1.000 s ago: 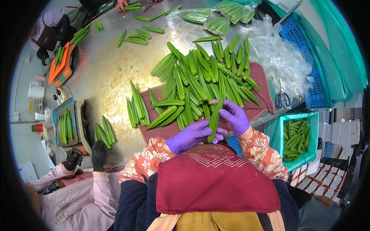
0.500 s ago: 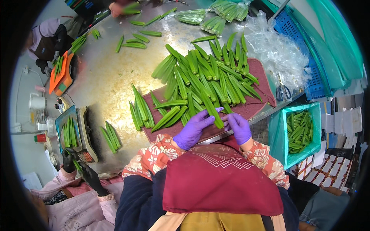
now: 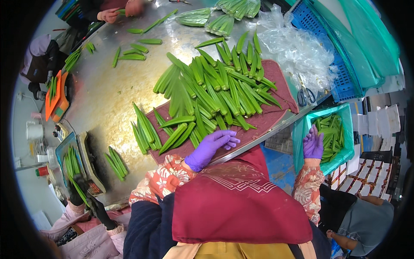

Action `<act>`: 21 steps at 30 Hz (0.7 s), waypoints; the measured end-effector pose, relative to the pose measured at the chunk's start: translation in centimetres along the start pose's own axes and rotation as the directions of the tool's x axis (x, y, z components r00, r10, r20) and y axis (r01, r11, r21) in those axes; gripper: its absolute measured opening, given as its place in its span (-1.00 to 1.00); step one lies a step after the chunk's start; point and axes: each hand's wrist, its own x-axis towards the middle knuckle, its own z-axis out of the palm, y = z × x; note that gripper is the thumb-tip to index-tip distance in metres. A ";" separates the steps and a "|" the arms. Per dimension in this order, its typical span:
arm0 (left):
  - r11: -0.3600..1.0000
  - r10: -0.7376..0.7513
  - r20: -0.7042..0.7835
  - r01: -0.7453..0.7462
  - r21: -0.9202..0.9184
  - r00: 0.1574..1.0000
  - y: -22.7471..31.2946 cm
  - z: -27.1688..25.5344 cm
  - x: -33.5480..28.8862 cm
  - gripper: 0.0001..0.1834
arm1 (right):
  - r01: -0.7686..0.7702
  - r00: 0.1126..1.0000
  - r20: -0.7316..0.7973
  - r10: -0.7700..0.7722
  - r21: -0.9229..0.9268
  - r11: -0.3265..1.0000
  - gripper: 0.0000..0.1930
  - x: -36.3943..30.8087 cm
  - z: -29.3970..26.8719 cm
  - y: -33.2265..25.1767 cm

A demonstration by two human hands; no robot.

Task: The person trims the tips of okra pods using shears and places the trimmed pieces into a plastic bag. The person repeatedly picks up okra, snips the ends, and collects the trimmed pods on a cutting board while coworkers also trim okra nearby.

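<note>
My left hand (image 3: pixel 212 147), in a purple glove, hovers by the near edge of a dark red cloth (image 3: pixel 269 123). Its fingers stretch to the right, open, with nothing visible in them. On the cloth lies a large heap of green okra pods (image 3: pixel 215 88), tips pointing various ways. My right hand (image 3: pixel 313 143), also purple-gloved, is at the left inner side of a bin lined with a teal bag (image 3: pixel 302 166). Its fingers are loosely bent and apart, and I see no pod between them. More okra (image 3: pixel 332 138) fills the bin, close to those fingers.
Scissors (image 3: pixel 305 96) lie beside a pile of clear plastic bags (image 3: pixel 297 56). Bagged okra (image 3: pixel 221 25) sits at the far side. To the left, a co-worker's black-gloved hands (image 3: pixel 84 194) hold okra near a scale (image 3: pixel 90 159). An orange scale (image 3: pixel 60 97) stands farther back.
The okra pod between my hands is gone from them. My right hand has moved right, from the cloth's edge to the bin. My left hand has straightened its fingers. The view has shifted slightly.
</note>
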 end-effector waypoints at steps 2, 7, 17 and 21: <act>0.999 -0.034 -0.012 0.034 -0.001 0.999 0.0 0.0 0.0 -0.66 | -0.067 0.997 -0.040 0.059 -0.250 0.966 -0.61 1.6 -0.3 1.3; 0.999 -0.044 -0.035 0.043 -0.016 0.998 -0.2 -0.5 0.2 -0.67 | 0.252 0.965 0.236 -0.116 -0.955 0.156 -0.55 4.7 8.5 12.0; 1.000 -0.022 -0.078 0.021 -0.010 0.997 0.0 -0.7 -0.2 -0.65 | 0.356 0.911 0.374 -0.172 -0.926 -0.124 -0.49 4.8 12.3 11.0; 1.000 -0.019 -0.088 0.020 0.011 0.996 0.3 -0.5 -0.2 -0.63 | 0.279 0.942 0.327 -0.069 -0.883 -0.376 -0.50 6.3 12.5 11.7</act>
